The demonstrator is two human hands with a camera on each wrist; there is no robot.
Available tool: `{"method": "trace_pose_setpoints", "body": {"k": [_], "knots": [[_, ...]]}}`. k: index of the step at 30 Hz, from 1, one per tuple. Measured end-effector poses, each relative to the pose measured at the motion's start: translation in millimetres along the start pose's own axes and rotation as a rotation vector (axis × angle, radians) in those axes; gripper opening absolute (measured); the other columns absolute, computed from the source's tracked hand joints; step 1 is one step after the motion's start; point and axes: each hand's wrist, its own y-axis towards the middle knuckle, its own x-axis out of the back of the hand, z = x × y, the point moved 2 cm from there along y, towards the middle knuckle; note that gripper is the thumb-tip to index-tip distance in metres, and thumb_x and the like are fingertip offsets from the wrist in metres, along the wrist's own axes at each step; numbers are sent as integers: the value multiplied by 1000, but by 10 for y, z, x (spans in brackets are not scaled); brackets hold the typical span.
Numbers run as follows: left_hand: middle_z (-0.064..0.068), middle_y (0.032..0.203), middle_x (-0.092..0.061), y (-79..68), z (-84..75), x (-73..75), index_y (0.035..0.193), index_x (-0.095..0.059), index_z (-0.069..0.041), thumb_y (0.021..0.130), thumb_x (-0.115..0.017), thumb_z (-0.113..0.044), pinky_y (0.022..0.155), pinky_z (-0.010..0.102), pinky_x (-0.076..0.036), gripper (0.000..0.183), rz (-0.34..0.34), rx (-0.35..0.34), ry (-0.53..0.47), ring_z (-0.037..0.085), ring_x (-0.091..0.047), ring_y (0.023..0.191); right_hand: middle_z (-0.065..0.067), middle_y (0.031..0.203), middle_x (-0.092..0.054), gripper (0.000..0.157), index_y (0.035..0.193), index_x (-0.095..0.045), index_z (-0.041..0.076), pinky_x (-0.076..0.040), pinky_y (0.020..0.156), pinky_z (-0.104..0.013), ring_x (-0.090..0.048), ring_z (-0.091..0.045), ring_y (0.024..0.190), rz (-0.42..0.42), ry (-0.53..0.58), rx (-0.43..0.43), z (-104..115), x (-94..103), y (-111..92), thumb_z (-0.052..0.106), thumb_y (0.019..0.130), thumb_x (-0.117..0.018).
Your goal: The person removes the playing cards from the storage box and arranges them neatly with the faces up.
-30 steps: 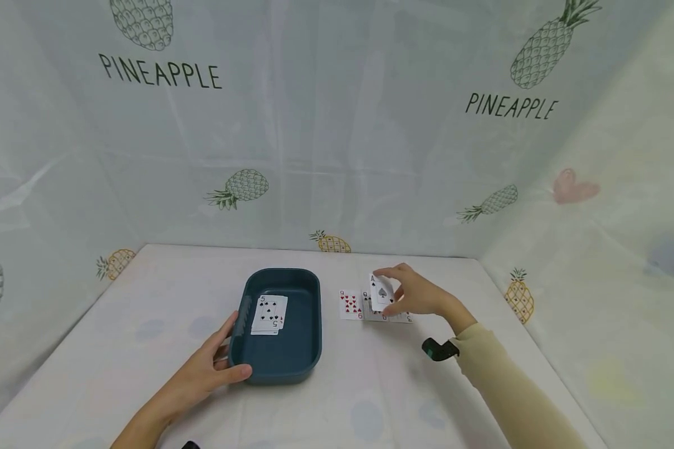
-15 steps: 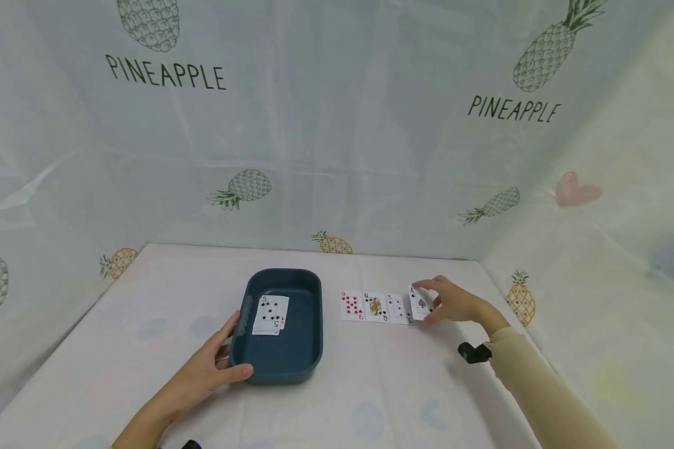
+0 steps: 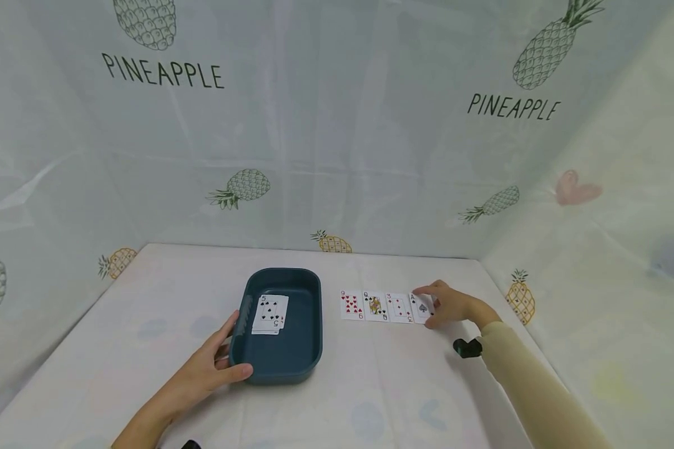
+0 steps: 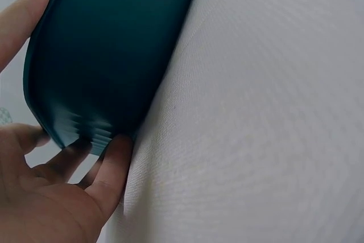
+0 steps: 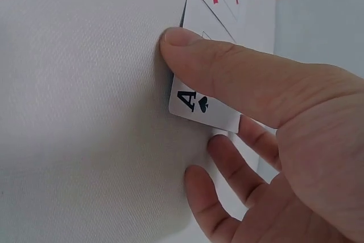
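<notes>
My right hand (image 3: 452, 304) pinches the ace of spades (image 3: 419, 307) between thumb and fingers at its near and far edges. In the right wrist view the card (image 5: 190, 103) looks slightly lifted along the thumb side. To its left lie the three of diamonds (image 3: 399, 307), a queen card (image 3: 376, 306) and the nine of hearts (image 3: 351, 305), face up in a row. My left hand (image 3: 208, 368) holds the dark blue tray (image 3: 300, 368) at its near left corner, thumb at the rim and fingers along the outer wall (image 4: 108, 55).
Inside the tray lies a small stack of playing cards (image 3: 269, 313) with the five of spades on top. A white cloth (image 3: 326, 411) covers the table. Pineapple-printed sheeting (image 3: 342, 137) hangs behind and at the sides.
My right hand has carried the ace of spades rightward from above the queen to the row's right end, then lowered it there. My left hand and the tray have stayed put.
</notes>
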Motion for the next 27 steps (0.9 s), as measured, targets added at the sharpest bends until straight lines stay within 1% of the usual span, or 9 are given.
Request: {"method": "trace_pose_setpoints", "body": {"k": [4, 9, 12, 17, 22, 25, 27], "knots": [[20, 174, -18, -4, -10, -8, 172, -9, -34, 93, -84, -31, 108, 48, -53, 109, 4, -17, 6, 37, -57, 139, -17, 147, -39, 83, 157, -52, 21, -46, 98, -60, -51, -33, 118, 19, 3, -18, -9, -4, -3, 20, 83, -90], [20, 174, -16, -12, -9, -10, 172, -8, -33, 94, -84, -29, 109, 48, -53, 110, 9, -19, -10, 38, -56, 141, -17, 148, -38, 83, 158, -51, 25, -46, 97, -58, -50, -33, 117, 30, -8, -35, -9, -3, 4, 22, 85, -89], [20, 175, -15, -8, -8, -4, 172, -7, -33, 95, -83, -28, 108, 48, -53, 109, 13, -16, -19, 39, -54, 142, -18, 150, -36, 84, 159, -50, 25, -46, 97, -58, -50, -33, 118, 34, -14, -36, -2, -1, 15, 23, 85, -89], [18, 175, -16, -9, -18, 9, 172, -7, -35, 95, -83, -29, 108, 46, -53, 108, 13, -7, -31, 38, -55, 141, -19, 152, -34, 86, 160, -48, 25, -46, 98, -60, -49, -34, 119, 43, -8, -34, 14, 14, 25, 22, 84, -89], [19, 174, -17, -14, -20, 10, 172, -8, -34, 94, -84, -31, 108, 47, -53, 109, 1, -12, -2, 37, -56, 140, -20, 151, -35, 91, 161, -47, 23, -45, 99, -62, -47, -36, 121, 55, 9, -27, 39, 32, 15, 23, 82, -91], [17, 174, -18, -13, -7, 4, 172, -9, -34, 93, -84, -34, 109, 48, -53, 109, -12, -4, 17, 37, -55, 141, -23, 150, -34, 94, 163, -42, 19, -45, 100, -62, -48, -37, 120, 29, 36, -12, 84, 61, 13, 27, 84, -90], [15, 174, -18, -9, 3, -1, 172, -10, -35, 93, -84, -35, 110, 48, -52, 108, -18, 4, 21, 36, -54, 141, -26, 150, -32, 94, 164, -37, 15, -46, 98, -60, -49, -37, 117, -13, 61, 13, 155, 94, 27, 30, 87, -88]]}}
